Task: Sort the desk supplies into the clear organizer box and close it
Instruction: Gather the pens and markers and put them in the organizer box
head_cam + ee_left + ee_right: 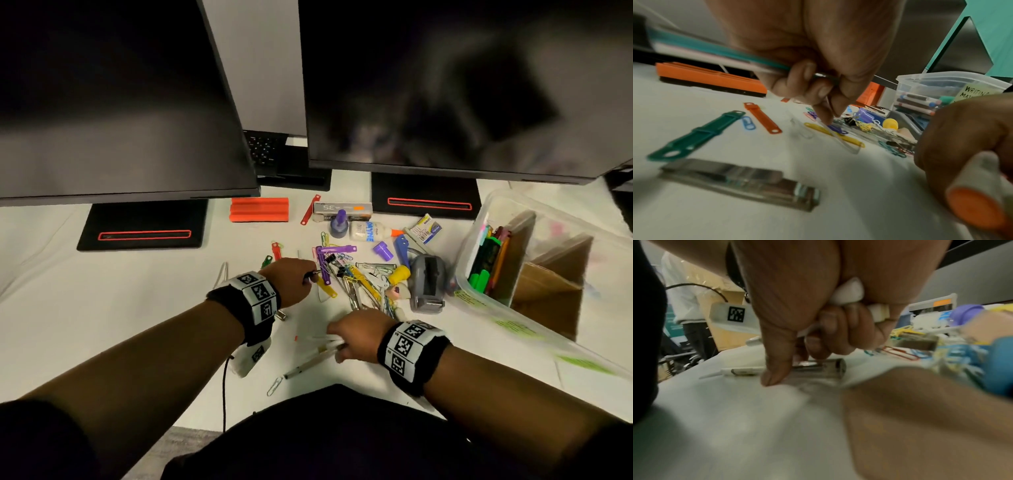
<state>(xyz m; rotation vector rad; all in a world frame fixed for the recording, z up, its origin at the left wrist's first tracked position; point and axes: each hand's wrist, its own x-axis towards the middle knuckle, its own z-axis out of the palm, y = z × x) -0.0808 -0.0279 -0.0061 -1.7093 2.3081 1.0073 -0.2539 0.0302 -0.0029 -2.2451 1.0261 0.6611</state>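
Note:
The clear organizer box [479,219] stands open at the right, with markers and highlighters upright in its near compartment; its label [972,92] reads "WRITING". A pile of paper clips, binder clips and plastic fasteners [352,277] lies mid-desk. My left hand [312,275] reaches into the pile's left edge. It grips a teal and a white pen [715,55] in curled fingers, and its fingertips pinch a clear plastic strip [840,139]. My right hand [337,342], nearer me, grips white markers [849,290], one with an orange end [978,209]. Its thumb [777,374] touches the desk.
Two dark monitors on black stands fill the back. An orange block [259,209], a glue bottle [368,230] and a grey dispenser [426,282] ring the pile. A staple strip [740,183], green fastener [694,134], loose pen [308,365] and paper clip [275,386] lie near me.

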